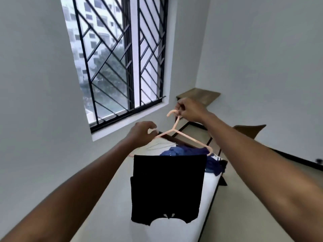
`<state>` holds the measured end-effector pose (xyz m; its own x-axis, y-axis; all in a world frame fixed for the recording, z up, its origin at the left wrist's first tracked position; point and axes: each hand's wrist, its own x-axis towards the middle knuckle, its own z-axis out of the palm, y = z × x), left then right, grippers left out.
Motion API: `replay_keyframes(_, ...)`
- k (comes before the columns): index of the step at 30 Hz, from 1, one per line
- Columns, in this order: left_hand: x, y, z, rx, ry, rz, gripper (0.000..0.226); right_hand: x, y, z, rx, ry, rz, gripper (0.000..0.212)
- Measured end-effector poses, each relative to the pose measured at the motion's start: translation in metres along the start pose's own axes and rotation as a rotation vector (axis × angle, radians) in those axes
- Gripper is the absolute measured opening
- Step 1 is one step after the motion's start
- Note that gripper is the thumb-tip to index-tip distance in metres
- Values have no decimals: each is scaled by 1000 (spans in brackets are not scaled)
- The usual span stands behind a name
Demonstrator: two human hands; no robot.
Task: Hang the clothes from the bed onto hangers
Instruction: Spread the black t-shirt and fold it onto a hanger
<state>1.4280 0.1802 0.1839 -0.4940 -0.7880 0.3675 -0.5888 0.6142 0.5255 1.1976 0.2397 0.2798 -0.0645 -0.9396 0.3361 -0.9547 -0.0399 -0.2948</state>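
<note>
Pink hanger held above the bed, its bar running left to right and its hook pointing left. Right hand fingers pinch the hook's neck; left hand fingers curl round the left shoulder. Black garment drapes over the bar, hanging free; blue clothes lie beyond.

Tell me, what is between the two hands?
In the head view, only the pink hanger runs between the left hand and the right hand: its neck and one sloping arm. Both hands hold it.

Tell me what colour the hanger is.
Pale peach-pink: the hanger shows best in the head view, with a black garment draped over its bar.
</note>
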Motion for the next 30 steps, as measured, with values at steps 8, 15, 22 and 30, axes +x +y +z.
replay_keyframes(8, 31, 186, -41, -176, -167, 206, 21, -71, 15, -203, 148, 288, -3, 9)
replay_keyframes(15, 45, 308, -48, -271, -22, 404, 22, -151, 63, -297, 316, 501, 56, 12)
replay_keyframes(22, 48, 387, -34, -473, -101, 478, 17, -292, 147, -333, 218, 356, 286, 18)
replay_keyframes(30, 40, 470, -12, -663, -336, 686, 15, -430, 130, -368, 266, 531, 386, 15)
